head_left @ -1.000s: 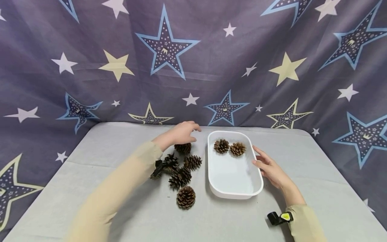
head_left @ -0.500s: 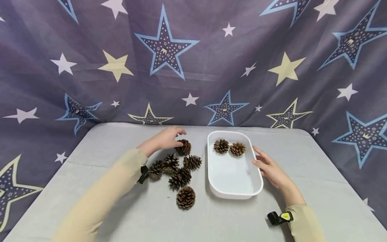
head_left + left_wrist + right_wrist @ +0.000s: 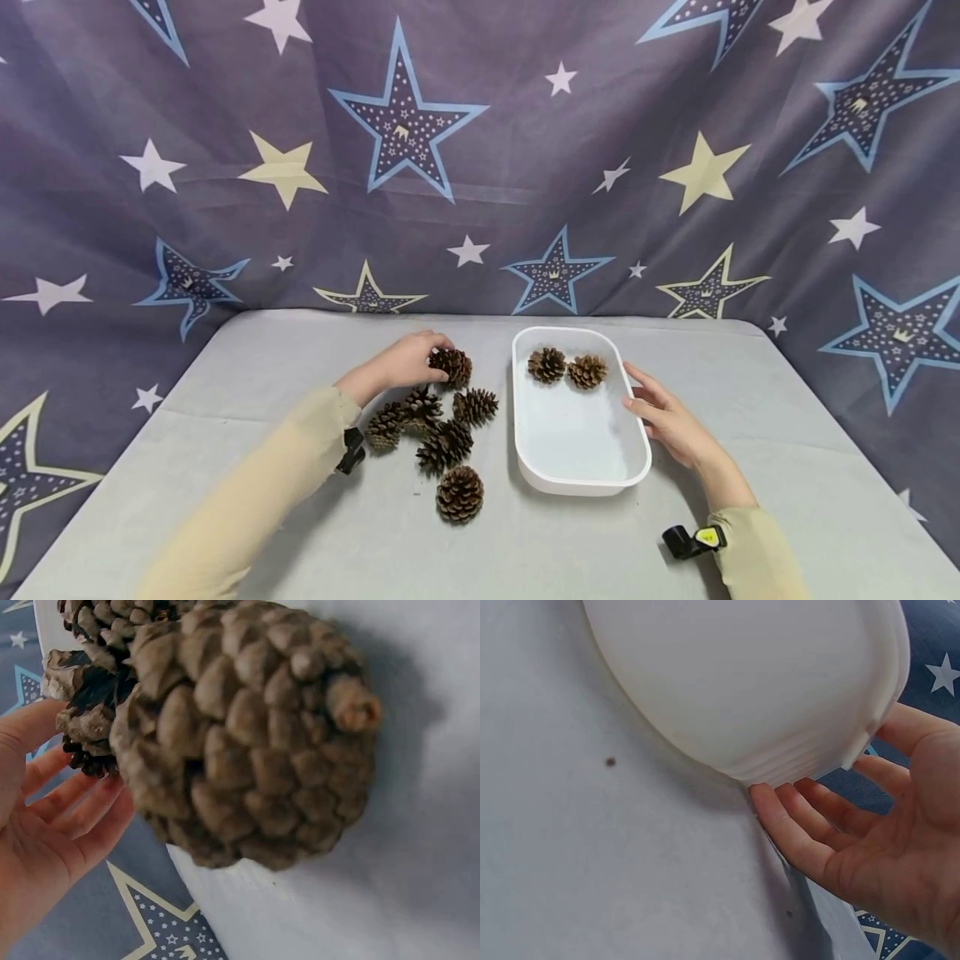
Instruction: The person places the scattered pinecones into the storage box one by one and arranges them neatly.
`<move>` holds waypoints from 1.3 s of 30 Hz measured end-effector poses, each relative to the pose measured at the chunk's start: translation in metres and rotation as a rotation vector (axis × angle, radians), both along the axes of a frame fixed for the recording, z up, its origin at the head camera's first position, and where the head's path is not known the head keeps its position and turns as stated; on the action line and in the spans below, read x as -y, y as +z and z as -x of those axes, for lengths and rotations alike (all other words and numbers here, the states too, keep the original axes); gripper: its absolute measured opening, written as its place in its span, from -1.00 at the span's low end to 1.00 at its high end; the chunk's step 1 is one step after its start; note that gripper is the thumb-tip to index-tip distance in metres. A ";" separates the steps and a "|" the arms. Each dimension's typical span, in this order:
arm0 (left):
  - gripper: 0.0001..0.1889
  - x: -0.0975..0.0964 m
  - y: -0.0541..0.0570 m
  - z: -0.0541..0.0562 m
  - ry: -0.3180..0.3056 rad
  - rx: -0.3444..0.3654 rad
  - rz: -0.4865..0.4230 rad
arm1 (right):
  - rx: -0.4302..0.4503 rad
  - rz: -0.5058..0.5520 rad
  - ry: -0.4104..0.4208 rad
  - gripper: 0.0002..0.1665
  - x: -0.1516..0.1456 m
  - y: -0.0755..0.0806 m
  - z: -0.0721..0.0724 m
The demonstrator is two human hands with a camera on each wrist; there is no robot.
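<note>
My left hand (image 3: 405, 363) curls its thumb and fingers round the pine cone (image 3: 452, 367) at the back of a loose group. In the left wrist view, that pine cone (image 3: 90, 724) is partly hidden behind a larger-looking cone (image 3: 255, 735) close to the camera. My right hand (image 3: 675, 423) holds the right side of a white plastic basin (image 3: 581, 483), its thumb at the rim. In the right wrist view its fingertips (image 3: 769, 796) touch the basin's outer wall. Two pine cones, a darker one (image 3: 547, 365) and a lighter one (image 3: 587, 372), lie at the basin's far end.
Several brown pine cones lie left of the basin, among them one on its side (image 3: 476, 407) and one at the front (image 3: 460, 494). A grey cloth (image 3: 570, 550) covers the table. A star-print curtain (image 3: 510, 167) hangs behind its back edge.
My left hand has drawn back leftward from beside the basin, then come down onto the rear pine cone and closed its fingers round it. My right hand and the basin have stayed put.
</note>
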State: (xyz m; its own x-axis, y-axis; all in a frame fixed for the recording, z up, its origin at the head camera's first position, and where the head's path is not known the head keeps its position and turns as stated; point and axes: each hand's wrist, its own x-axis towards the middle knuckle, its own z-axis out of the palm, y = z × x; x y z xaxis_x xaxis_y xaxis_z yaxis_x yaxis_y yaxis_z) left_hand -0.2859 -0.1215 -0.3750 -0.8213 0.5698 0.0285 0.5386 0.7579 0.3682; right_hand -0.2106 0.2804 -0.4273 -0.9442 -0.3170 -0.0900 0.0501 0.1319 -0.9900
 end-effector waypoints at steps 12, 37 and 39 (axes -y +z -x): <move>-0.41 -0.008 -0.006 0.001 0.028 0.044 -0.012 | -0.001 0.005 0.001 -0.21 -0.001 -0.001 -0.001; -0.42 -0.015 -0.007 0.004 0.048 0.024 0.015 | -0.002 0.006 0.003 -0.23 0.000 0.000 0.000; -0.41 -0.015 -0.007 0.004 0.054 0.030 0.005 | -0.002 0.004 0.002 -0.23 0.000 0.000 -0.001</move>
